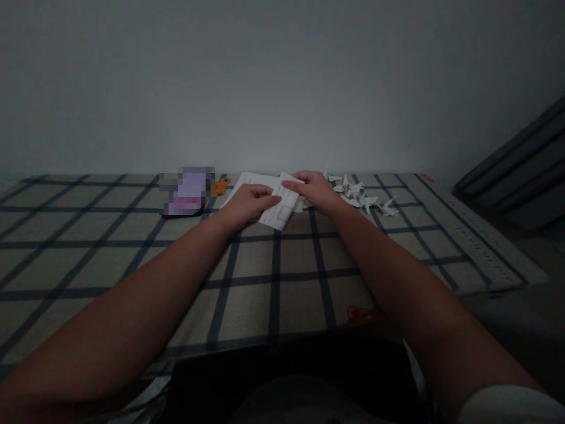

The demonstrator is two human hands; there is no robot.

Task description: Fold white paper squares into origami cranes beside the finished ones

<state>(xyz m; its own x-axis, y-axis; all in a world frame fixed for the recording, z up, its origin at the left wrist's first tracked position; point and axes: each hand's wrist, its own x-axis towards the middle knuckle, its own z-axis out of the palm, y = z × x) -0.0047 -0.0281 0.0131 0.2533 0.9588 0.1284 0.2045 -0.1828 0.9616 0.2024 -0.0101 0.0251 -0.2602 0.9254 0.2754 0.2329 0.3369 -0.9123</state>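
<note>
Between my two hands is a small white sheet of paper [281,206] with faint marks, tilted above the cloth. My left hand [248,206] pinches its left edge, thumb on top. My right hand [316,189] grips the upper right part, its thumb pressed on the paper. Behind my left hand lies a larger white sheet [251,178], partly covered by the hands. Several folded paper cranes [353,191] are bunched just right of my right hand. A bit of white paper shows under the right hand.
A checked cloth [291,256] covers the table, which meets a plain wall [282,82]. A phone [188,191], partly blurred out, lies at the left beside an orange print [219,186]. Dark ridged panels [521,171] stand at the far right.
</note>
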